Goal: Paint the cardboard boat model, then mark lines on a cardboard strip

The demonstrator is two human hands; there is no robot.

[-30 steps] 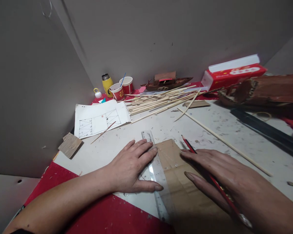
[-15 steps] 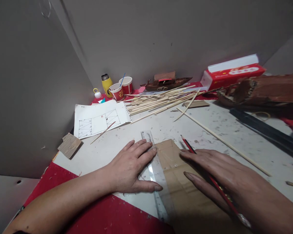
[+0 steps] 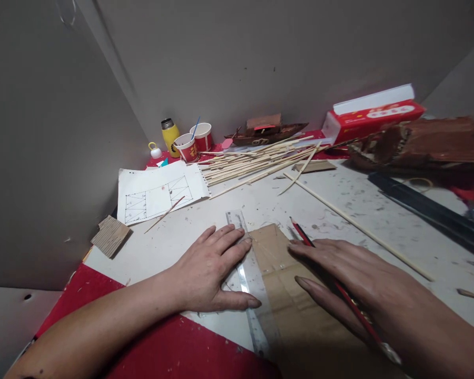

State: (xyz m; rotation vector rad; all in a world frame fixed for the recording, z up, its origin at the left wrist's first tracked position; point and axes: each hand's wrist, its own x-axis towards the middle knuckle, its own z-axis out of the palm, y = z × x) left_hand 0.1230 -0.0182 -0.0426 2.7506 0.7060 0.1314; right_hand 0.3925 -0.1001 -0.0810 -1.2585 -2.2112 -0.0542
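Observation:
My left hand [image 3: 215,268] lies flat with its fingers spread, pressing on a clear plastic ruler [image 3: 254,288]. The ruler runs along the left part of a piece of brown cardboard [image 3: 286,295]. A red and black pencil [image 3: 302,231] is held in my right hand [image 3: 351,279], its sharpened tip pointing away from me and its shaft running under the palm. The right fingertips are over the cardboard's right edge; whether they touch it I cannot tell. The far end of the cardboard shows between the hands, while its near end is in shadow.
Behind lie a sheet with a drawing [image 3: 164,192], wooden sticks [image 3: 256,163], paper cups [image 3: 201,136], a yellow bottle [image 3: 169,138] and a model boat [image 3: 264,130]. On the right are a larger brown model [image 3: 438,145], a red box [image 3: 373,120] and a long black object [image 3: 422,210]. Corrugated scrap [image 3: 110,237] lies left.
The whole view has shifted slightly, with things appearing a little further left. Both hands, the ruler and the pencil keep nearly the same places relative to the cardboard.

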